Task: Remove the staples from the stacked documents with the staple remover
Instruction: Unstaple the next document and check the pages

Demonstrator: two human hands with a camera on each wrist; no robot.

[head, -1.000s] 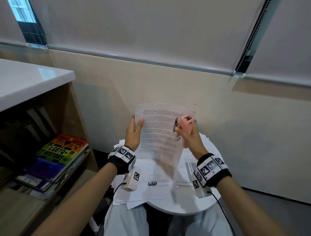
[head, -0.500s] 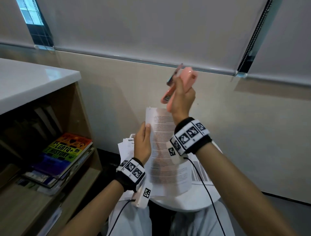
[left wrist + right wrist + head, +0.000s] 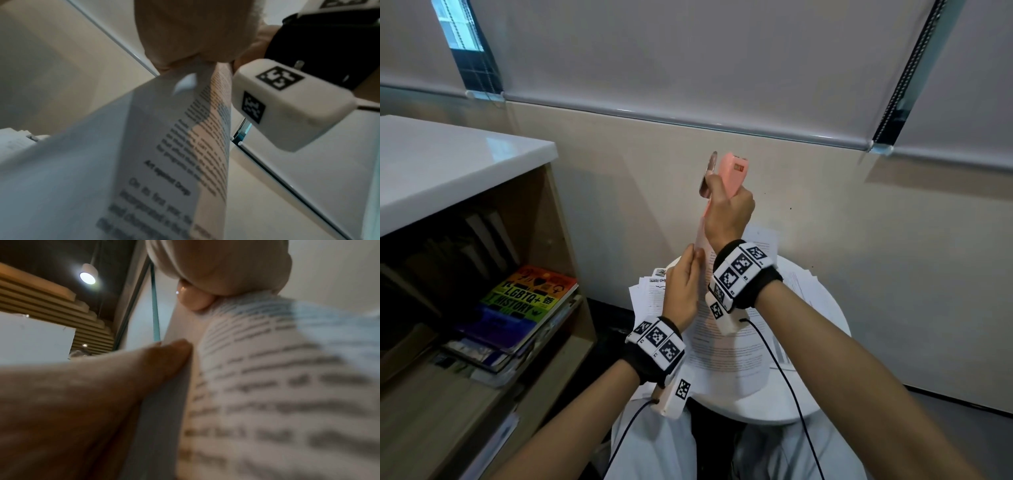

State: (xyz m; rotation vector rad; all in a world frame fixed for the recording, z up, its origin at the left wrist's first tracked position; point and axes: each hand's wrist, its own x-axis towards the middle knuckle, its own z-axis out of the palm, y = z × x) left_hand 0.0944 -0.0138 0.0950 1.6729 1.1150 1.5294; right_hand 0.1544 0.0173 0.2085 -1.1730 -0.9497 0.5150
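My right hand [image 3: 727,209] is raised in front of the wall and grips the pink staple remover [image 3: 732,173], whose metal lever points up. The printed document [image 3: 726,346] hangs below it, turned almost edge-on. Its top reaches up to my right hand, where the page [image 3: 267,369] meets the palm next to the pink remover [image 3: 189,300]. My left hand [image 3: 683,287] pinches the document's left edge lower down, and the pinch on the paper [image 3: 164,146] shows in the left wrist view. No staple is visible.
More printed sheets [image 3: 650,298] lie stacked on a small round white table [image 3: 808,404] beneath my hands. A wooden shelf with a white top [image 3: 448,164] stands at the left and holds a rainbow-coloured book [image 3: 524,298]. A wall is close behind.
My right hand has lifted the staple remover from the document's top right corner to well above it. The document has turned from facing me to nearly edge-on, and my left hand has followed it.
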